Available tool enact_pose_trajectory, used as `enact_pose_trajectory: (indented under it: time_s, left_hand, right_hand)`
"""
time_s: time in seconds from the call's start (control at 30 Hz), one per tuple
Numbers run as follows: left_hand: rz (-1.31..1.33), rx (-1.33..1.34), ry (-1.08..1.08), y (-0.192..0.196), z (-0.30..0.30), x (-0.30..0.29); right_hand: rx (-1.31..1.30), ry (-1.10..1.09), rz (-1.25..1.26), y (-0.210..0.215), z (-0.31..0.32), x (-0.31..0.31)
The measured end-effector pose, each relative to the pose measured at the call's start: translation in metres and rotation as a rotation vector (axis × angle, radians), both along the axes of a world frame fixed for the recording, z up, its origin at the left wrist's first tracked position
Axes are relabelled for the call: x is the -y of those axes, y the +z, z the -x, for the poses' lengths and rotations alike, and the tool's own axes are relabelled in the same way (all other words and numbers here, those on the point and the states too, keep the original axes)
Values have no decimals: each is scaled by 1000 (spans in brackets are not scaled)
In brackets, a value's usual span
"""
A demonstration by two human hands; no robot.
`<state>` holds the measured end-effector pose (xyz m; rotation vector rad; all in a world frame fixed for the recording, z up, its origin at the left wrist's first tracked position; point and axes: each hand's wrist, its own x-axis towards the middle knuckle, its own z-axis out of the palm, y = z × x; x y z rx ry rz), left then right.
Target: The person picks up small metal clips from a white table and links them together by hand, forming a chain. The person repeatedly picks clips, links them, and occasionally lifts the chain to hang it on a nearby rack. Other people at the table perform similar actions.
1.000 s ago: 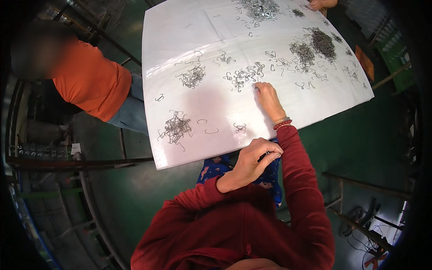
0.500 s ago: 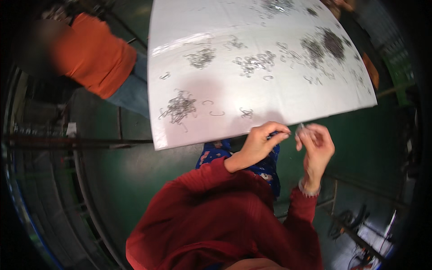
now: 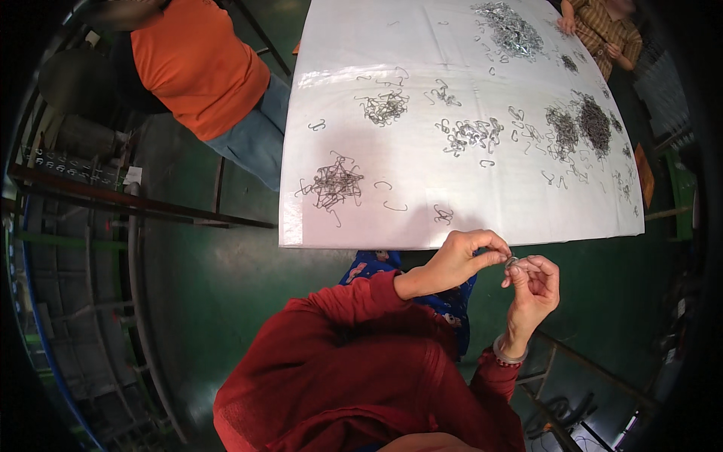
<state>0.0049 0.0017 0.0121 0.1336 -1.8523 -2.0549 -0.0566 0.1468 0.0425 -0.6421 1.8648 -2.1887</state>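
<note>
My left hand (image 3: 461,260) and my right hand (image 3: 534,282) meet just below the near edge of the white table (image 3: 422,218). Both pinch the same small metal wire clip (image 3: 512,262) between their fingertips. Piles of the same bent wire clips lie on the table: a tangled pile (image 3: 333,183) at the near left, a looser spread (image 3: 471,134) in the middle, dark dense heaps (image 3: 584,124) at the right. A few single clips (image 3: 443,215) lie close to the near edge, just above my hands.
A person in an orange shirt and jeans (image 3: 199,71) stands at the table's left side. Another person's hands (image 3: 602,38) work at the far right corner. A metal rack (image 3: 98,196) stands on the green floor at left. A large clip heap (image 3: 512,30) lies far off.
My right hand left the table top and came back toward me. It now meets my left hand at the table's edge, both holding a clip. The view has shifted.
</note>
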Motion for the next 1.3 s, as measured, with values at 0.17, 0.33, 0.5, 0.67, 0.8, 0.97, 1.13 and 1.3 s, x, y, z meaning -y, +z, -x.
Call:
enact_pose_trajectory:
  time_s: [0.17, 0.33, 0.5, 0.67, 0.8, 0.97, 1.13, 1.3]
  left_hand:
    - [149, -5, -52, -3, 1, 10]
    - [214, -33, -116, -14, -4, 21]
    - [449, 85, 211, -40, 26, 121]
    - [1030, 324, 633, -95, 67, 254]
    - [1301, 449, 520, -113, 79, 263]
    - [1295, 318, 484, -97, 77, 245]
    - [1008, 451, 200, -89, 71, 260]
    - [772, 458, 295, -69, 70, 257]
  right_hand:
    - [12, -20, 26, -4, 5, 8]
    - [77, 2, 124, -5, 3, 9]
    - [36, -22, 167, 1, 0, 7]
    - [19, -44, 162, 8, -6, 4]
    - [22, -68, 126, 13, -8, 0]
    - [30, -64, 134, 16, -12, -5]
    - [43, -143, 12, 15, -12, -12]
    - [56, -146, 101, 1, -10, -12]
